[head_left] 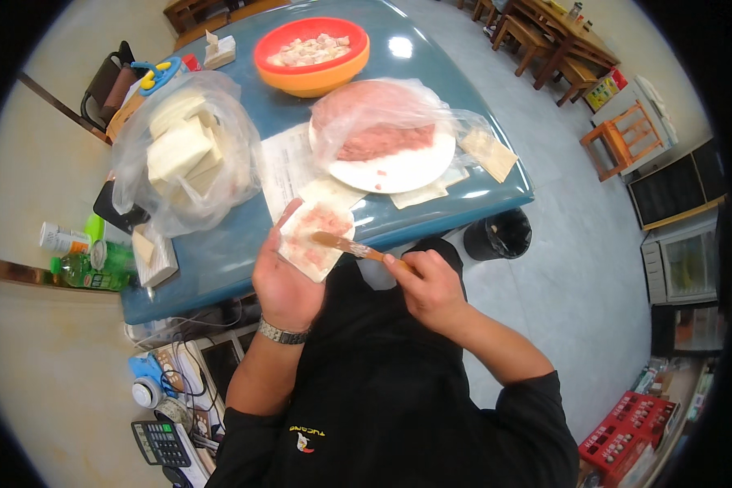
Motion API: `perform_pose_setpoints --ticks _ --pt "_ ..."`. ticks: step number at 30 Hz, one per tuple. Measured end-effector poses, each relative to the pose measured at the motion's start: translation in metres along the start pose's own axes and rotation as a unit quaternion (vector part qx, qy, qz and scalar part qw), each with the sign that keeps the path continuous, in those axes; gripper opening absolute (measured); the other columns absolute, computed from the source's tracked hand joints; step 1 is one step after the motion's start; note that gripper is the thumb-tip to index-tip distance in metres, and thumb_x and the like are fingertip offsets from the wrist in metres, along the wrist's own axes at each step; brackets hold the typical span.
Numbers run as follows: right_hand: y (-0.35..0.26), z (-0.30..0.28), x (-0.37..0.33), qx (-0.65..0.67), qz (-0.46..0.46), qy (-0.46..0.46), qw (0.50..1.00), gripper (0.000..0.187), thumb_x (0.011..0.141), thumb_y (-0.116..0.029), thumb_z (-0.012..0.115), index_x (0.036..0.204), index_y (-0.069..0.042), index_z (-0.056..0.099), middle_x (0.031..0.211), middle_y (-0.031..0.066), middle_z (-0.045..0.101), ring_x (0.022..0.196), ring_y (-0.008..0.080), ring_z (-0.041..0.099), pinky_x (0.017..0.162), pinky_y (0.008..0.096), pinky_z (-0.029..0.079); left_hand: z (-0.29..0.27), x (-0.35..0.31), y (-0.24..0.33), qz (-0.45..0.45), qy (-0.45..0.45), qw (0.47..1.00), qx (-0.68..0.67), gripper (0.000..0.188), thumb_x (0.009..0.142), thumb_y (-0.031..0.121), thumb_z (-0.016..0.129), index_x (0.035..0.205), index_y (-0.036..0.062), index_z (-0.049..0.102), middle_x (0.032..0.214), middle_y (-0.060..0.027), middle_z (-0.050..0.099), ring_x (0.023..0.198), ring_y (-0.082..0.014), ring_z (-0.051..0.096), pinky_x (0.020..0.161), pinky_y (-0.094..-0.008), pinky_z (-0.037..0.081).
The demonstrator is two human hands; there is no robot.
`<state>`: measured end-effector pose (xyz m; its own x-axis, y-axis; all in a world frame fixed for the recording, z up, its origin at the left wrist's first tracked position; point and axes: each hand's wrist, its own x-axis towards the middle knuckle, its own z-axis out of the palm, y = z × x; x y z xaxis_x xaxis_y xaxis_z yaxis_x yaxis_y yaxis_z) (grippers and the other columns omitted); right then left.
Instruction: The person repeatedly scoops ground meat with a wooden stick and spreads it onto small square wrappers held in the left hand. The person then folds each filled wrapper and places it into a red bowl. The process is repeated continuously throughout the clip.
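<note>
A square dough wrapper (307,259) rests across the fingers of my left hand (289,285), with the thumb along its left edge. Pink minced meat is smeared over it. My right hand (433,290) is closed around the handle of a flat wooden spatula (351,246), whose tip touches the meat on the wrapper. Just beyond, a white plate (394,176) bears a large mound of minced meat (386,134), partly covered by clear plastic. To the left, a stack of pale wrappers (185,150) lies in an open plastic bag (240,175).
At the table's (443,49) far side, a red bowl (278,42) of folded dumplings sits in an orange one. Tissues (161,259) and a green bottle (93,272) are at the left edge. A black bin (498,237) stands on the floor at right, and a calculator (161,443) lies lower left.
</note>
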<state>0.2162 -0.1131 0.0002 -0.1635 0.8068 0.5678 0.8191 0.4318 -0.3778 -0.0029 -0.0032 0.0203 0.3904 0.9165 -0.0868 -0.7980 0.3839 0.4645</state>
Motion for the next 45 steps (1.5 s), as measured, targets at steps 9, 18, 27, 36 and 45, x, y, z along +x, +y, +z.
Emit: perform_pose_setpoints --ticks 9,18,27,36,45 --pt "0.012 -0.014 -0.030 0.140 0.093 -0.028 0.985 0.053 0.086 0.009 0.071 0.137 -0.003 0.069 0.097 0.0128 0.065 0.084 0.0298 0.065 0.074 0.0376 0.056 -0.008 0.007 0.014 0.031 0.018 0.999 -0.005 0.061 0.113 0.027 0.038 0.162 -0.0078 0.035 0.164 -0.0263 0.045 0.151 -0.0393 0.046 0.128 -0.0540 0.035" --pt "-0.017 0.006 0.009 0.116 0.018 0.045 0.992 0.051 0.084 0.009 0.072 0.134 -0.003 0.071 0.100 0.0127 0.066 0.083 0.0300 0.065 0.073 0.0382 0.056 0.003 -0.003 -0.014 -0.009 0.007 1.000 0.017 0.060 0.112 0.031 0.036 0.161 -0.0045 0.039 0.156 -0.0245 0.053 0.143 -0.0374 0.053 0.121 -0.0529 0.042" --pt "-0.003 0.022 -0.025 0.074 0.027 0.009 0.997 0.049 0.082 0.007 0.074 0.129 -0.006 0.074 0.106 0.0118 0.068 0.083 0.0296 0.064 0.072 0.0380 0.056 0.001 0.006 0.010 0.057 0.061 0.996 -0.004 0.060 0.112 0.030 0.040 0.160 -0.0061 0.038 0.159 -0.0247 0.050 0.147 -0.0392 0.050 0.125 -0.0536 0.037" --pt "0.002 -0.016 -0.014 0.257 0.254 -0.089 0.928 0.029 0.098 -0.003 0.069 0.126 -0.002 0.074 0.083 0.0122 0.062 0.072 0.0264 0.063 0.066 0.0347 0.049 -0.005 0.006 0.022 -0.029 -0.014 0.993 0.113 0.058 0.113 0.027 0.039 0.155 -0.0127 0.043 0.154 -0.0272 0.055 0.142 -0.0379 0.057 0.121 -0.0513 0.045" --pt "-0.010 -0.034 0.008 0.272 0.232 -0.094 0.929 0.026 0.098 -0.005 0.071 0.123 -0.002 0.076 0.084 0.0120 0.065 0.076 0.0259 0.067 0.069 0.0346 0.052 -0.011 -0.004 0.022 0.001 -0.063 0.970 0.235 0.041 0.114 0.022 0.048 0.138 -0.0101 0.057 0.135 -0.0243 0.067 0.123 -0.0316 0.068 0.111 -0.0465 0.054"
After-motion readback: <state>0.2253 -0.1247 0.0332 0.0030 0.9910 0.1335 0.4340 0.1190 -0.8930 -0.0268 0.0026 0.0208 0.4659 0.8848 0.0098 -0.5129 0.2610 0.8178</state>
